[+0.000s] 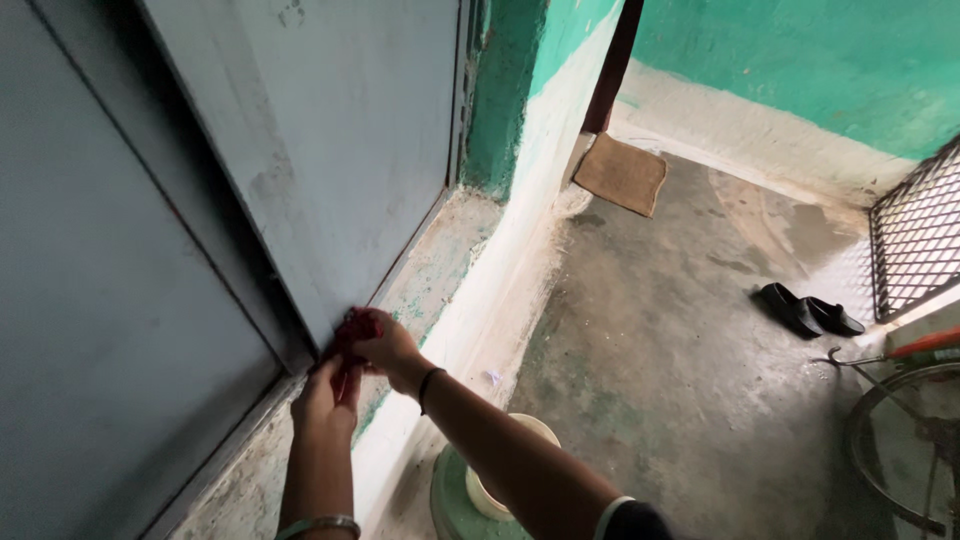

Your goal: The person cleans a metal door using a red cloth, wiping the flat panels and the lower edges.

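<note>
Both my hands meet at the bottom corner of a pale grey-blue metal door (330,150). A small dark red cloth (356,325) is bunched between them, pressed against the door's lower edge. My right hand (388,345) grips the cloth from the right; a thin black band circles that wrist. Just below it, my left hand (326,398) holds the hanging part of the cloth, with a silver bangle further down the forearm. The door stands over a worn concrete sill (440,260).
A second grey door panel (100,300) fills the left. A green and white wall edge (520,130) drops to a concrete floor (680,350). A white bucket (480,490), brown doormat (622,173), black slippers (808,310), metal mesh (918,235) and a bicycle wheel (900,440) lie right.
</note>
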